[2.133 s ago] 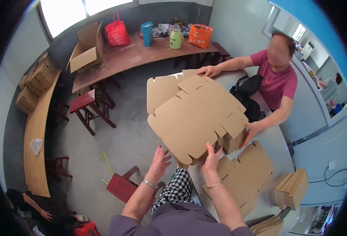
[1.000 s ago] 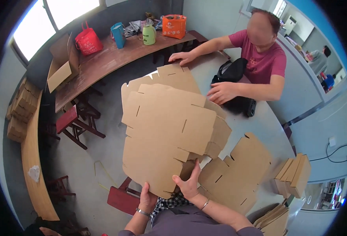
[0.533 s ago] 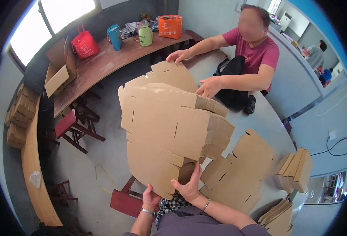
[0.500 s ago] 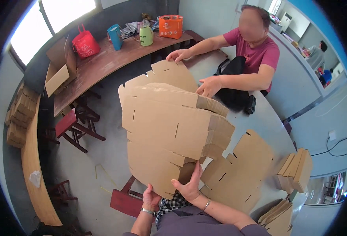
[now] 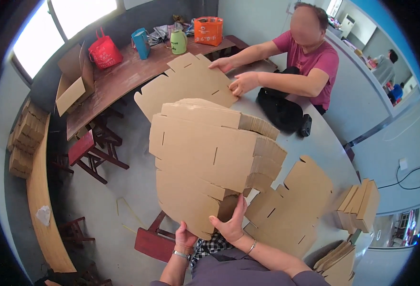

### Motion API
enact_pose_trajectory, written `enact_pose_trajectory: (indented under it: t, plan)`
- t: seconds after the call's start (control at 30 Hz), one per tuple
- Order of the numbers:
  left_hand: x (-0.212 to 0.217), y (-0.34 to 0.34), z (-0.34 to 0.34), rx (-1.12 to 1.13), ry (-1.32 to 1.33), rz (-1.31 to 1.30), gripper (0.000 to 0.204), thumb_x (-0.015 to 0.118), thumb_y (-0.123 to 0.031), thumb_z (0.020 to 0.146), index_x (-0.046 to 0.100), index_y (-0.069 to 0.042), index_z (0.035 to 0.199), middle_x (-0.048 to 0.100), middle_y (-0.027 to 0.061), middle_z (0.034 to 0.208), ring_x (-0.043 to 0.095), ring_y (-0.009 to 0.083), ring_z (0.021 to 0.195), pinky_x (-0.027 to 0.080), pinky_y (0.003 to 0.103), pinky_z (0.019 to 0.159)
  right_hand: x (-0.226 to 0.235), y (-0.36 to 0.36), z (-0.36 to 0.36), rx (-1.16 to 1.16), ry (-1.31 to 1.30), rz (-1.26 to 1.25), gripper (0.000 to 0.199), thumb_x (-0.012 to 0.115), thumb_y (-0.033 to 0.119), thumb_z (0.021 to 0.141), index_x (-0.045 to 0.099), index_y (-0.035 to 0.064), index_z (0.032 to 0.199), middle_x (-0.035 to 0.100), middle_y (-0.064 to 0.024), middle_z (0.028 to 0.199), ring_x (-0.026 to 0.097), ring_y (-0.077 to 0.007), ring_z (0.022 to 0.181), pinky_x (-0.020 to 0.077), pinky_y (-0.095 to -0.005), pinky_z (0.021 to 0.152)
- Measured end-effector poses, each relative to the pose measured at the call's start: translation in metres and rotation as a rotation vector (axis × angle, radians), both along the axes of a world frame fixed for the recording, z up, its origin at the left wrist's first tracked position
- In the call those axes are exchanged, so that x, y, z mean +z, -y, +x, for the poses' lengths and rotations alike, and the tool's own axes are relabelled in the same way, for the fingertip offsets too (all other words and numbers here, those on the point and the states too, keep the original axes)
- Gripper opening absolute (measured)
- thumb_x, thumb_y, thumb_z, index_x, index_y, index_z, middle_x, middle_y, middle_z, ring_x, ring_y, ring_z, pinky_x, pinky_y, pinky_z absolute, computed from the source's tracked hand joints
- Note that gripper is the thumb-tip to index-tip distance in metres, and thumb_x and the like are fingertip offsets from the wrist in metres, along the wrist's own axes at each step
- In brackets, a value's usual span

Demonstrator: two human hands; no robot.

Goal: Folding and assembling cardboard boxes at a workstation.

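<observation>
We're gripping the cardboard stack at its near end, left hand and right hand, judging it stiff, weighty, slide-prone.

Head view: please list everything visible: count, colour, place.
cardboard stack: one, brown, centre
upper cardboard: uncounted, brown, beyond stack
flat cardboard: uncounted, brown, grey table
upright boxes: several, brown, right
cardboard bundle: one, brown, bottom right
soft bag: one, black, grey table
shopping bags: three, red, blue, orange, far table
jug: one, green, far table
carton: one, brown, far table
stacked boxes: several, brown, left table
stools: several, red, floor
co-worker: one, pink shirt, opposite
left hand: one, stack's near edge
right hand: one, stack's near edge
</observation>
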State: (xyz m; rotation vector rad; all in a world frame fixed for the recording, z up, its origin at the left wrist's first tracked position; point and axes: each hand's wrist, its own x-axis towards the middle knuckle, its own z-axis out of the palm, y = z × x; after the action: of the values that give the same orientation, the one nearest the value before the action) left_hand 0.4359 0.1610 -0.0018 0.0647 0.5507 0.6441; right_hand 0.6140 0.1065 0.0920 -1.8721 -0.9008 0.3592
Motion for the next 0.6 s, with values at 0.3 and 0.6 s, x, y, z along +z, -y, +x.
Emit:
enact_pose_trajectory:
  t: [0.3, 0.6]
  plan:
    - [0.011, -0.001, -0.004, -0.003, -0.033, -0.012, 0.079, 0.073, -0.044, 0.078, 0.040, -0.007, 0.140, 0.047, 0.0110, 0.140, 0.042, 0.0321, 0.130, 0.031, 0.049, 0.109, -0.003, 0.000, 0.000, -0.015, 0.007, 0.004, 0.115, 0.083, 0.035, 0.065, 0.012, -0.0073, 0.145, 0.025, -0.0275, 0.140, 0.028, -0.0405, 0.131, 0.0253, -0.0474, 0.110]
    - [0.080, -0.085, 0.005, 0.049, -0.314, 0.310, 0.071, 0.067, -0.025, 0.084, 0.032, -0.007, 0.144, 0.047, 0.0083, 0.140, 0.047, 0.0269, 0.127, 0.040, 0.045, 0.105, -0.002, -0.065, 0.024, -0.083, -0.617, 0.158, 0.095, 0.075, 0.035, 0.075, 0.024, -0.0131, 0.140, 0.043, -0.0265, 0.131, 0.043, -0.0351, 0.124, 0.0329, -0.0418, 0.107]
